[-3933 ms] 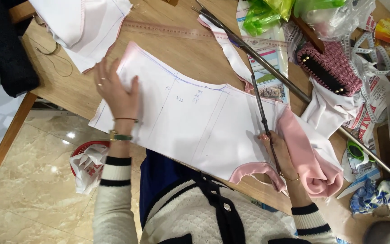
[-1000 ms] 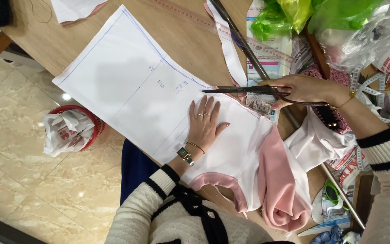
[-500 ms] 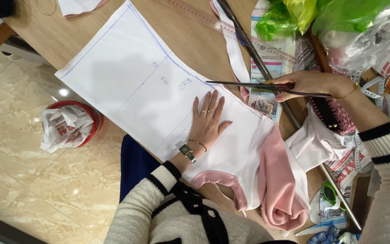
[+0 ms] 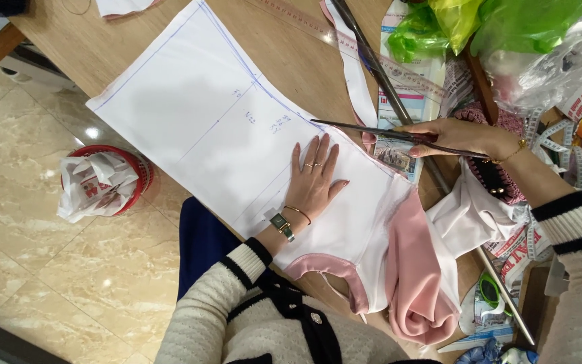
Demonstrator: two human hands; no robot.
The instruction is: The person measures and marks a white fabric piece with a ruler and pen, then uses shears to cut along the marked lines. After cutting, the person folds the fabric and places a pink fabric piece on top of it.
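Nearest the camera, the person's cream knit sleeves with dark banded cuffs enter from the bottom edge. The left hand (image 4: pixel 314 178) lies flat, fingers spread, pressing on the white paper pattern (image 4: pixel 217 128); it grips nothing, and a wristwatch (image 4: pixel 281 223) and thin bracelet sit at the wrist. The pattern rests on pink fabric (image 4: pixel 415 283), whose folded end bunches at the near edge of the wooden desk (image 4: pixel 284 54) to the right of that hand. The right hand (image 4: pixel 456 137) is closed around the handles of a pair of long scissors (image 4: pixel 372 131); the blades point left, lying close together along the pattern's far edge, just beyond the left fingertips. Whether the blades are biting paper cannot be told. A long metal rod (image 4: pixel 399 108) runs diagonally across the desk beneath the right hand, with a clear ruler (image 4: pixel 345 37) beside it farther back. White cloth (image 4: pixel 473 209) and printed papers lie under the right forearm. At the far right stand green plastic bags (image 4: pixel 506 23). On the marble floor to the left sits a red bin (image 4: pixel 106 178) lined with a white bag.
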